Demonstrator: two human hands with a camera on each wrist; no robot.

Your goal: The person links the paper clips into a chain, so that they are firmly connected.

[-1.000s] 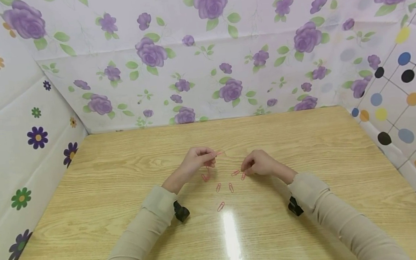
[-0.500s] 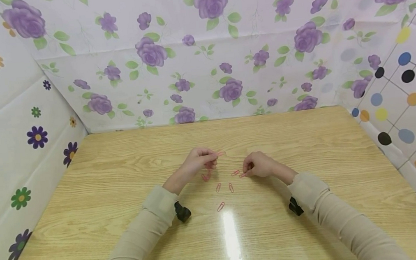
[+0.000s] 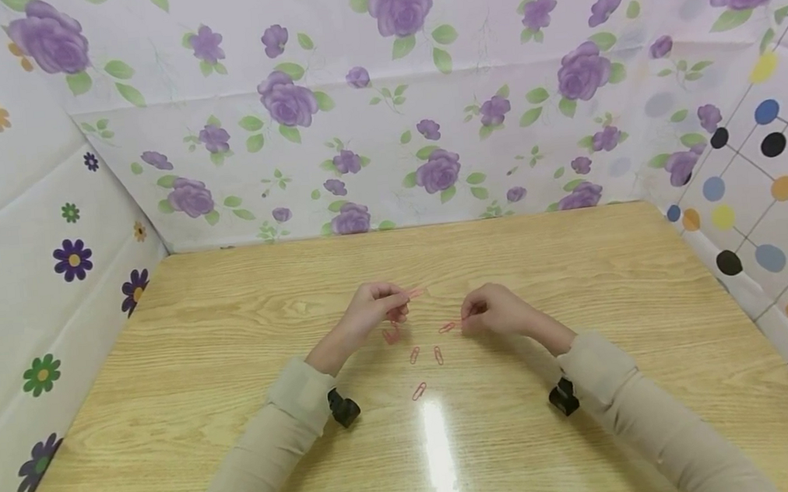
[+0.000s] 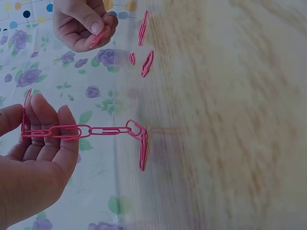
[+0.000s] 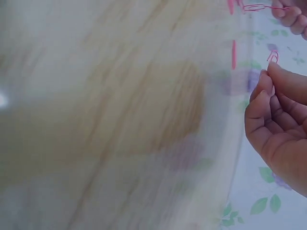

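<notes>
My left hand (image 3: 376, 306) pinches the end paper clip of a pink paper clip chain (image 4: 108, 130) between thumb and forefinger. In the left wrist view the chain runs down from those fingers, and its lower links lie on the wooden table (image 3: 229, 292). Across from it, my right hand (image 3: 498, 309) holds a single pink paper clip (image 5: 273, 56) between thumb and fingertips, its looped end sticking out past them. A gap separates the two hands. Close below the right fingertips, in the head view, lies a loose paper clip (image 3: 446, 326).
Several loose pink clips lie in front of the hands, among them one paper clip (image 3: 414, 355), another paper clip (image 3: 438, 355) and a nearer paper clip (image 3: 418, 391). A flowered cloth (image 3: 386, 153) stands behind the table, with patterned sheets at both sides.
The right hand has picked up a paper clip that showed at its fingertips on the table, and the forearm has shifted slightly right. The left hand has stayed nearly still with the chain.
</notes>
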